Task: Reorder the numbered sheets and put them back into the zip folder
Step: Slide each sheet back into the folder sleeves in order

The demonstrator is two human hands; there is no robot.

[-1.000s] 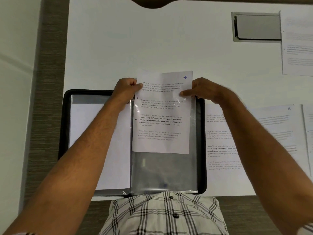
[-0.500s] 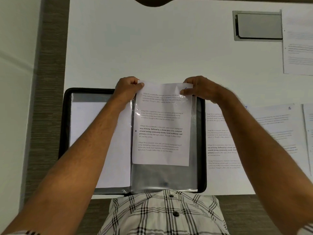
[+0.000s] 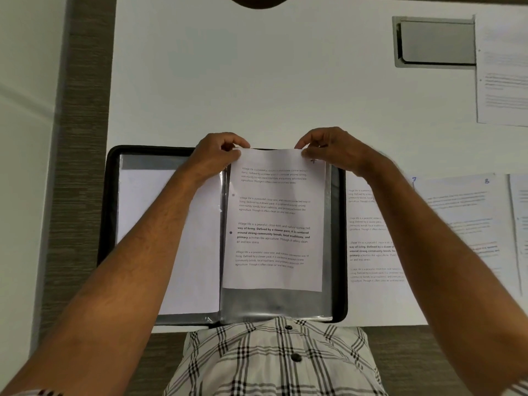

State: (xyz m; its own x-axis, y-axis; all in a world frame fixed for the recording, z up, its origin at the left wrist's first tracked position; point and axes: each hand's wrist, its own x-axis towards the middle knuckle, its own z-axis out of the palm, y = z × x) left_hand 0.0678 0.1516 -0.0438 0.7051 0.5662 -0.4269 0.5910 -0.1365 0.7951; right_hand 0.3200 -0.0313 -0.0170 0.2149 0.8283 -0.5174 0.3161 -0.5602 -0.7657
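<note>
Desk (image 3: 257, 81); sheet (image 3: 274, 218) deeper into sleeve (image 3: 277, 304)

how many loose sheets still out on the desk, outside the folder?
4 visible: one marked 7 right of the folder, one marked 8 beside it, a partial sheet at the right edge, one top right. Overlaps may hide more.

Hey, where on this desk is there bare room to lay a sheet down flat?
The widest bare patch of the white desk lies beyond the zip folder, left of the grey hatch. Right of the folder it is crowded: loose sheets overlap there, and another sheet fills the far right corner.
</note>
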